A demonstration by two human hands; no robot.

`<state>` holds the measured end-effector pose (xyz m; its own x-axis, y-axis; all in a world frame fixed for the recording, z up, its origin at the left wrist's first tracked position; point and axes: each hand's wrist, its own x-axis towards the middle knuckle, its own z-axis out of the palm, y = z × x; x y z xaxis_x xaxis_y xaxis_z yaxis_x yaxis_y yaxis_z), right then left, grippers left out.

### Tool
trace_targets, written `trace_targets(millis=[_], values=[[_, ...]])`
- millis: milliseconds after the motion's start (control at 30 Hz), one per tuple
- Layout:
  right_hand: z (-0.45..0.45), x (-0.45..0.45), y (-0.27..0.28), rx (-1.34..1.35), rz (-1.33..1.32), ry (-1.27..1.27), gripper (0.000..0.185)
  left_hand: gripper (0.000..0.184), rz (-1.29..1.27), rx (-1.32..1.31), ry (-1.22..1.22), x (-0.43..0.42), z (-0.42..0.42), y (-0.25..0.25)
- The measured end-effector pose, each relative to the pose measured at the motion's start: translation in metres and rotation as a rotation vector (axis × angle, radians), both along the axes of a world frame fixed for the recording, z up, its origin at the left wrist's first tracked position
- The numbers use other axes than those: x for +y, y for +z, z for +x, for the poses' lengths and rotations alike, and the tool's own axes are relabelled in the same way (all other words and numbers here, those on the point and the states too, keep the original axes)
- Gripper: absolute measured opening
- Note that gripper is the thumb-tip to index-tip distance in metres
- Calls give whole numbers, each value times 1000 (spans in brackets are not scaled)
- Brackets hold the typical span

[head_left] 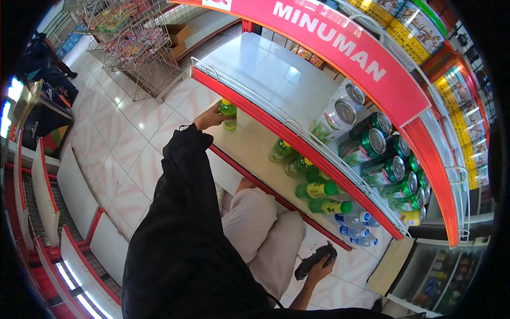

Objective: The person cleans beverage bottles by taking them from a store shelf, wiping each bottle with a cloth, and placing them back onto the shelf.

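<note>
My left hand (210,117) is closed around a green drink bottle (228,110) with a yellow-green cap. That bottle stands upright at the left end of the lower shelf (257,141). Low on the right, my right hand (321,267) grips a dark, crumpled cloth (313,260) above the floor tiles. More green bottles (317,190) stand farther right on the same shelf, beside several clear water bottles (353,232) with blue caps. Cans (380,165), mostly green, fill the right part of the shelf above.
A red sign (329,40) reading MINUMAN curves over the shelves, with tins (411,34) above it. Wire baskets (135,50) of packets stand at the back left. Red-edged racks (69,228) line the left side. A glass-fronted cooler (438,274) is at lower right. Someone in dark clothes (48,58) is far left.
</note>
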<state>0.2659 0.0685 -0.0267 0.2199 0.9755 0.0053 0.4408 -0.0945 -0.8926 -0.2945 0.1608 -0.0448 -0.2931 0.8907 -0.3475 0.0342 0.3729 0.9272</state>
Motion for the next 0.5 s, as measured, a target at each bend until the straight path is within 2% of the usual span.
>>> trace_targets(millis=[67,167,267,300,400,500], values=[[-2,1,-3,3,-29,10,28,66,45,-39,23,-1,-4,-13],[-10,9,-6,-130,-22,70,28,63,147,-121,59,8,-3,-30],[-20,16,0,-158,-10,95,26,70,330,267,4,31,-2,-55],[-23,18,1,-167,4,110,25,70,327,260,6,36,2,-58],[-21,20,-8,-194,8,105,25,57,335,519,156,49,15,-64],[-19,20,-12,-230,4,105,25,48,459,592,268,68,22,-73]])
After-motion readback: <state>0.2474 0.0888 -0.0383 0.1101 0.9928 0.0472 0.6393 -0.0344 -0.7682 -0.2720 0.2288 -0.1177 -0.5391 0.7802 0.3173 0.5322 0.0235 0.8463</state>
